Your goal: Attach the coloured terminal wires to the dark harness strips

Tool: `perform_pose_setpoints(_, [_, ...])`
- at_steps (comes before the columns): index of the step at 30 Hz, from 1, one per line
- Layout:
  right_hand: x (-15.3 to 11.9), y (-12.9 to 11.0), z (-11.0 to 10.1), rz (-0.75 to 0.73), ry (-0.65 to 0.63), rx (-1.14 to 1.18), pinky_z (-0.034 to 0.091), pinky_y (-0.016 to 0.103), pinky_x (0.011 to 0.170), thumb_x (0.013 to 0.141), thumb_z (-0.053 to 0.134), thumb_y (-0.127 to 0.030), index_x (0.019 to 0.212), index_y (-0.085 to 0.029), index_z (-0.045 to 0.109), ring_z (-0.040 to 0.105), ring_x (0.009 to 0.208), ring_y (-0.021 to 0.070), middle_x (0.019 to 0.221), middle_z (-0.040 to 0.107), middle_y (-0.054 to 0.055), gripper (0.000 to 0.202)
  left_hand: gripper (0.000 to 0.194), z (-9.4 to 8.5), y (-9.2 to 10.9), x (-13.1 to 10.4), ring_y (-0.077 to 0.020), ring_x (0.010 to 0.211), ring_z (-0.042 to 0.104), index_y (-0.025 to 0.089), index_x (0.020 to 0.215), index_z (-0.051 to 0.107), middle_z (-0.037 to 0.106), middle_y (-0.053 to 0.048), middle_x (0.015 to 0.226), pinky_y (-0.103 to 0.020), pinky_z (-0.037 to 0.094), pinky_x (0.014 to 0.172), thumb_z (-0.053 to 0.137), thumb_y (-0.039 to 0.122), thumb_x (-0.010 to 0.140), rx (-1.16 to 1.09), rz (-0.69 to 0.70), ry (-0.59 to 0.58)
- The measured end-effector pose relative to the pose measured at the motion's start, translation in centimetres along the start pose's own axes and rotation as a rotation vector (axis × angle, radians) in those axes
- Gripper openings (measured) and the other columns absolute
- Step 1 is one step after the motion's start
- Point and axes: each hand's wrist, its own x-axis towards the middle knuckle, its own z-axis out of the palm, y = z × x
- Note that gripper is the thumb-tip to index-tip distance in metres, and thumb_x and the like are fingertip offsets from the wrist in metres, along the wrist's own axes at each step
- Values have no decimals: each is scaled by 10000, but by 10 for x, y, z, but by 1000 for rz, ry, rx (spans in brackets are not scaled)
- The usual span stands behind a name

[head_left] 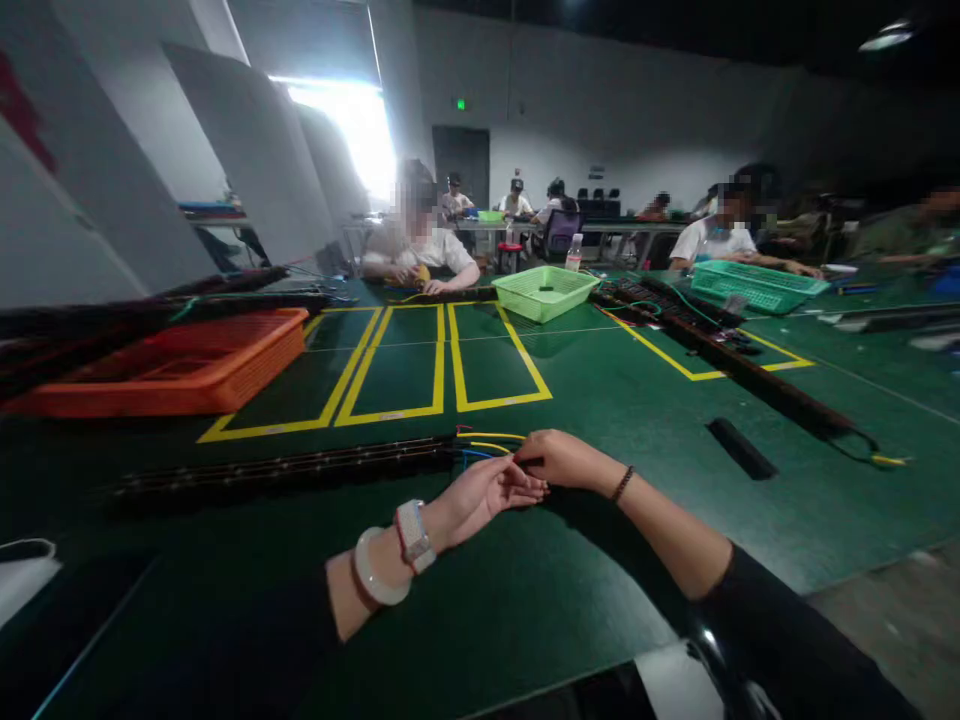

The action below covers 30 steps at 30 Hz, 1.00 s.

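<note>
A long black strip [315, 465] lies across the green table in front of me, with lighter lines along its length. Yellow wires [491, 436] and a blue wire [474, 454] come out of its right end and run to my hands. My right hand [559, 458], knuckles up, is closed in a pinch at the wires' ends. My left hand [484, 500], palm turned up, has its thumb and fingers together at the same wires, touching the right fingertips. The exact wire ends are hidden between the fingers.
An orange basket [217, 385] stands at left, a light green basket [544, 300] and a teal basket [757, 290] farther back. Yellow tape frames [397, 415] mark the table [645, 590]. A black piece [741, 448] and a long dark strip [765, 385] lie right. People sit across.
</note>
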Motion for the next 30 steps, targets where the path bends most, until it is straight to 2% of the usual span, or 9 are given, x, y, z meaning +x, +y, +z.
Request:
perform_pose_setpoints(3, [-1, 0, -3, 25, 59, 23, 348, 220, 601, 862, 548, -185, 802, -165, 694, 539, 648, 119, 701, 644, 29, 159, 279, 0, 0, 0, -259, 1005, 617, 77, 723, 608, 676, -177, 912, -432, 397, 994, 504, 287, 875, 14, -7, -8])
perform_pose_setpoints(6, [-1, 4, -4, 129, 225, 94, 396, 231, 651, 892, 528, -244, 938, -179, 701, 586, 725, 136, 812, 680, 46, 191, 278, 2, 2, -1, -256, 1003, 618, 82, 727, 607, 675, -168, 918, -434, 398, 993, 500, 290, 877, 25, 2, -12])
perform_pose_setpoints(9, [0, 13, -4, 272, 409, 179, 430, 243, 699, 886, 525, -214, 985, -186, 694, 605, 799, 146, 908, 689, 52, 199, 260, 4, 3, -3, -253, 1003, 615, 85, 748, 614, 673, -162, 938, -423, 401, 986, 508, 285, 876, 34, 4, -11])
perform_pose_setpoints(12, [1, 23, 0, 368, 480, 228, 448, 255, 718, 865, 537, -178, 1016, -186, 686, 600, 801, 145, 961, 681, 55, 213, 260, 4, 3, -4, -251, 993, 617, 83, 754, 617, 672, -164, 950, -421, 404, 977, 511, 287, 877, 40, 0, -11])
perform_pose_setpoints(15, [3, 27, 7, 380, 427, 235, 451, 276, 736, 857, 563, -195, 1054, -177, 672, 595, 814, 155, 971, 676, 62, 226, 267, 4, 3, -4, -256, 995, 615, 79, 754, 619, 670, -172, 951, -426, 403, 974, 509, 288, 878, 45, 1, -13])
perform_pose_setpoints(19, [8, 24, 15, 317, 309, 205, 424, 313, 809, 851, 597, -258, 1088, -185, 660, 588, 903, 182, 1009, 672, 68, 256, 264, 5, 3, -4, -260, 996, 614, 78, 750, 620, 671, -172, 940, -433, 398, 983, 509, 282, 877, 49, 7, -17])
perform_pose_setpoints(23, [11, 19, 20, 295, 239, 155, 403, 313, 780, 829, 635, -321, 1118, -191, 650, 564, 870, 187, 940, 671, 62, 318, 274, 6, 3, -4, -264, 1002, 613, 80, 720, 610, 670, -178, 926, -435, 391, 991, 510, 282, 876, 50, 16, -21])
perform_pose_setpoints(30, [14, 15, 24, 288, 148, 87, 359, 311, 793, 822, 638, -299, 1013, -183, 692, 541, 859, 186, 893, 648, 61, 231, 268, 6, 3, -4, -263, 1009, 609, 71, 732, 605, 667, -189, 945, -434, 392, 987, 505, 271, 880, 51, 18, -27])
